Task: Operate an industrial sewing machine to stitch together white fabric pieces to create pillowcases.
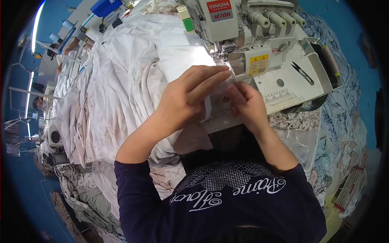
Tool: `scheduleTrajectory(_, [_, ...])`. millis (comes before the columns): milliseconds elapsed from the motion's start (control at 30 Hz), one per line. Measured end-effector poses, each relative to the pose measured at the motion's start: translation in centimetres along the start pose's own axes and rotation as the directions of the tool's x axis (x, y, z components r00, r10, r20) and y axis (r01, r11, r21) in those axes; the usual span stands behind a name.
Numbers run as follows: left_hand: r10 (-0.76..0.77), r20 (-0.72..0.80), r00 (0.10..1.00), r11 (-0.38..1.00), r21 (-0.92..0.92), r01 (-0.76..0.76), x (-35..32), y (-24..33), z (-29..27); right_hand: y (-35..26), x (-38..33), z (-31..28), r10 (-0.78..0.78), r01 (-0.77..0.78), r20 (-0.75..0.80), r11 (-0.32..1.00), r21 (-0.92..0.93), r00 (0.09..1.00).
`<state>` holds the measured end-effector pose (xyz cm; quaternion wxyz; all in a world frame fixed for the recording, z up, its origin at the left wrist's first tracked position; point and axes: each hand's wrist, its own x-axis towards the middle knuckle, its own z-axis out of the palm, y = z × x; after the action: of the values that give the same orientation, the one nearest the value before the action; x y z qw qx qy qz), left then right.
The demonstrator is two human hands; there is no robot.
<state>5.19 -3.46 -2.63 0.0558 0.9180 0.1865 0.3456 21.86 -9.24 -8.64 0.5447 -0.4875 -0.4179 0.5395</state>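
Observation:
An overlock sewing machine [259, 60] stands in front of me, its needle area lit by a small lamp. White fabric [178, 52] lies under and left of the presser foot [221, 50]. Across this cloth, close to the foot, my left hand [188, 93] rests with its fingers stretched out side by side; its thumb is hidden. Just right of it, my right hand [246, 103] has curled fingers, thumb and forefinger pinched at the edge of the white fabric. The fingertips of both hands nearly meet there.
Heaped white garments [117, 81] fill the left side. Black thread snips [303, 73] lie on the machine's bed, beside a thread cone [330, 60] in a tray. Blue-grey cloth [340, 97] is piled at the right. Farther left, other people sit among machines.

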Motion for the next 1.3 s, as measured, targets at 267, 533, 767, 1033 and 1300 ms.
scheduleTrajectory(267, [0.007,0.191,0.981,0.989,0.146,-0.036,-1.0,0.5,-0.4,0.2,-0.5,-0.7,-0.096,0.096,0.02,0.995,-0.01,0.995])
scheduleTrajectory(533, [0.115,0.051,0.992,0.914,0.387,-0.126,-2.5,0.1,1.6,0.5,-0.6,-0.7,-0.065,0.064,0.029,0.997,0.053,0.997])
scheduleTrajectory(767, [0.295,-0.017,0.955,0.887,0.378,-0.267,-2.3,-1.1,1.5,0.8,-0.4,-0.7,-0.054,0.052,0.037,0.997,0.048,0.998])
scheduleTrajectory(1033, [0.296,0.005,0.955,0.887,0.369,-0.277,-1.9,-1.5,1.0,0.2,0.1,-0.4,-0.053,0.052,0.015,0.997,0.057,0.998])
scheduleTrajectory(1300, [0.209,0.132,0.969,0.926,0.292,-0.24,-1.3,-1.7,-0.7,-0.8,-0.2,0.8,-0.642,0.523,-0.135,0.712,-0.469,0.754])
